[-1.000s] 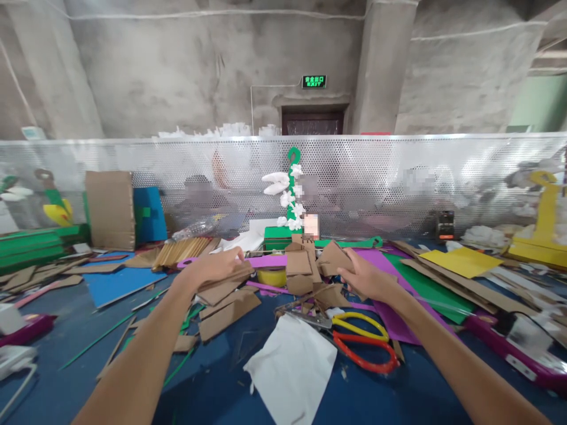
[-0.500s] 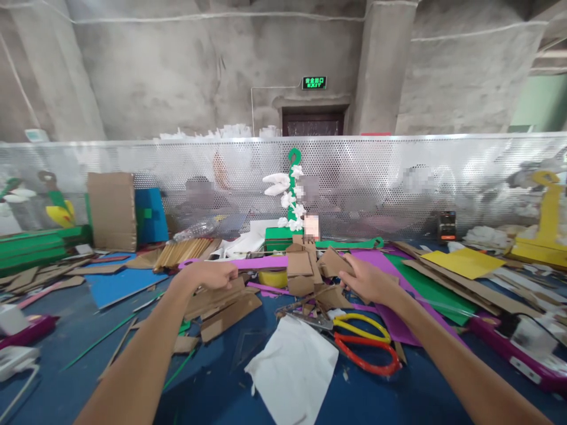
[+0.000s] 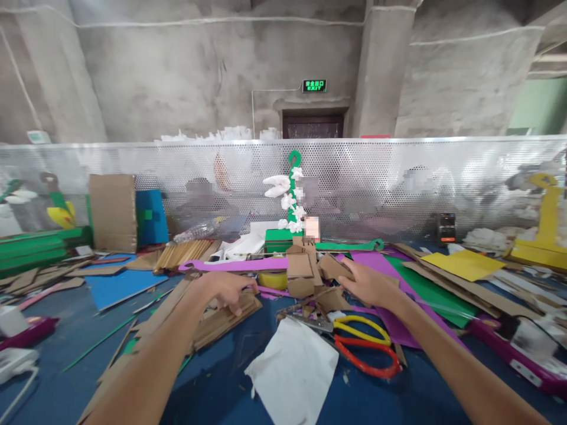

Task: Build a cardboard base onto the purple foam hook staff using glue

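My left hand (image 3: 228,290) is palm down over some brown cardboard strips (image 3: 228,327), thumb and fingers apart, fingertips touching the top piece. A long cardboard strip lies partly hidden under my left forearm. My right hand (image 3: 370,283) has its fingers and thumb on the edge of a small brown cardboard piece (image 3: 332,267). Between the hands stand a folded cardboard block (image 3: 301,274) and a yellow tape roll (image 3: 272,280). Behind my left hand runs a purple wrench-shaped strip (image 3: 239,264). Scissors (image 3: 365,345) with yellow and red handles lie near my right wrist.
A white sheet (image 3: 295,369) lies in front. Blue board (image 3: 126,283) is at left; purple (image 3: 394,319) and green sheets lie under my right arm. A green stand (image 3: 292,195) with white flowers rises at the back before a perforated metal screen (image 3: 354,171). Power strips sit at both sides.
My left hand has come down and slightly right, its fingers spreading onto the cardboard strips. A long cardboard strip now shows under my left forearm. My right hand has hardly moved.
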A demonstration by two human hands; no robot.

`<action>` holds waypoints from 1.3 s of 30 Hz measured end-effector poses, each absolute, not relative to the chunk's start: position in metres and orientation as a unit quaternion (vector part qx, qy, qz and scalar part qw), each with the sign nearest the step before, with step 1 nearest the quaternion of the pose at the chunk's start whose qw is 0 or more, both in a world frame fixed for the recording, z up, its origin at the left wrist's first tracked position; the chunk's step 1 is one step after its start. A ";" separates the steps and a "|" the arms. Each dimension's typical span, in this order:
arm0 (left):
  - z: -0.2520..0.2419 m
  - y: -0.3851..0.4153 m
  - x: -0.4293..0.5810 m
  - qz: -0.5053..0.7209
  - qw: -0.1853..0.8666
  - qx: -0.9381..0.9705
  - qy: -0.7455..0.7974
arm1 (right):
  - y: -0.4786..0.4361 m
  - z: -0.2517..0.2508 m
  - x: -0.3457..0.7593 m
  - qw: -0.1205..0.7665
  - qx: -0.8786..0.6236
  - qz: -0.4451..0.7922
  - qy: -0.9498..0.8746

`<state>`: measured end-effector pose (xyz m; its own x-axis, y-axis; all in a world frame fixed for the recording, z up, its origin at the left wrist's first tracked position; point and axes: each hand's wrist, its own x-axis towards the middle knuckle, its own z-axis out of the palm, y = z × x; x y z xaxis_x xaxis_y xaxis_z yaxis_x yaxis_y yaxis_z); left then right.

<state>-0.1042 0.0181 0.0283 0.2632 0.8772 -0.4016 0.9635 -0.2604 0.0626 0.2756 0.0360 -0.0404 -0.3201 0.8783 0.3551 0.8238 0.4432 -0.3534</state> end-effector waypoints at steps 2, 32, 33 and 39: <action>0.028 0.018 -0.103 -0.169 0.188 0.769 0.587 | 0.037 -0.041 0.276 0.245 -0.529 0.056 -0.811; 0.023 0.031 -0.112 -0.124 0.259 0.818 0.498 | 0.037 -0.018 0.298 0.322 -0.571 0.117 -0.746; 0.022 0.031 -0.109 -0.133 0.249 0.820 0.498 | 0.038 -0.015 0.301 0.339 -0.569 0.110 -0.741; 0.026 0.024 -0.096 -0.178 0.183 0.805 0.536 | 0.039 -0.005 0.314 0.439 -0.541 0.139 -0.704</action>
<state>-0.0956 0.0239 0.0259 0.3622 0.7972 -0.4829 0.9276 -0.3592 0.1028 0.3136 0.0394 -0.0048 -0.0293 0.8833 0.4679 0.6392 0.3764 -0.6706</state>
